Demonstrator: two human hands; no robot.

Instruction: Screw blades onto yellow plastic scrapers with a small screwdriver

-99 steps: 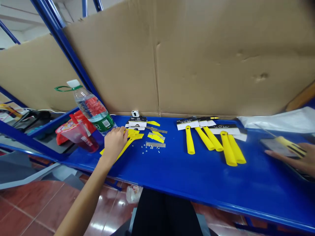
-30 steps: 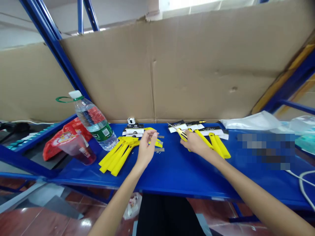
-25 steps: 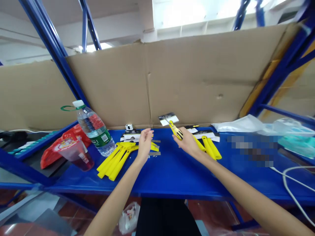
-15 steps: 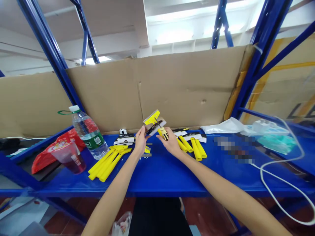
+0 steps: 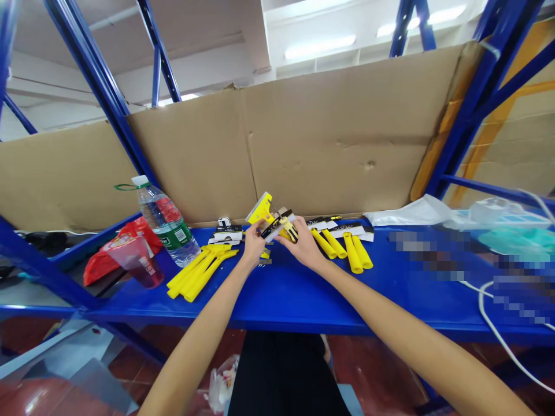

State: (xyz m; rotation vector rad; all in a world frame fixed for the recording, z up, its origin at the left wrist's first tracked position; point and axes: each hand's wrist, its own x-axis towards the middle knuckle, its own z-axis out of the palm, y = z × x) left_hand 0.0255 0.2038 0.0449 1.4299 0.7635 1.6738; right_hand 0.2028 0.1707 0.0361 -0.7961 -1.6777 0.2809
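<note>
In front of the cardboard, my left hand (image 5: 252, 245) is closed on a yellow scraper (image 5: 261, 209) with a flat, wide head tilted up to the left. My right hand (image 5: 301, 242) grips a small screwdriver (image 5: 289, 230) by its yellow and black handle, and its shaft points up-left toward the scraper head. A black and white blade packet (image 5: 272, 230) is between the two hands; which fingers hold it I cannot tell. Several yellow scraper handles (image 5: 202, 271) lie left of my left forearm. Yellow tubular handles (image 5: 356, 251) and black and white packets (image 5: 347, 230) lie right of my right hand.
A blue shelf table (image 5: 286, 300) is backed by a cardboard panel (image 5: 303, 138). On its left stand a water bottle (image 5: 169, 222), a plastic cup of red drink (image 5: 139, 263) and a red bag (image 5: 102, 263). At right lie a white plastic sleeve (image 5: 407, 212) and a white cable (image 5: 498, 335).
The scraper has turned and shifted slightly left, its head now steeper. My left fingers sit closer under the head. The screwdriver stays in my right hand. The whole view has shifted a little.
</note>
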